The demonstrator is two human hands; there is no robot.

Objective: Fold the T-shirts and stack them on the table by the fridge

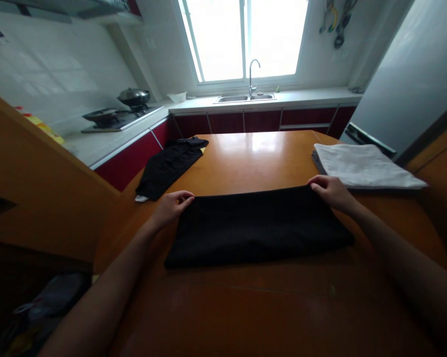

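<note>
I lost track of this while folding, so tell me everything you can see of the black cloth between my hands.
The black cloth looks plain, matte and folded into a wide, flat panel, its lower edge slightly wavy. It lies crosswise on the wooden table, your left hand and right hand pinching its far corners.

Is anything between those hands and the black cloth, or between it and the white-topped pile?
Nothing visible separates hands and cloth: the left hand and right hand pinch the black cloth at its far corners. Toward the white-topped pile, only the right hand shows in between.
</note>
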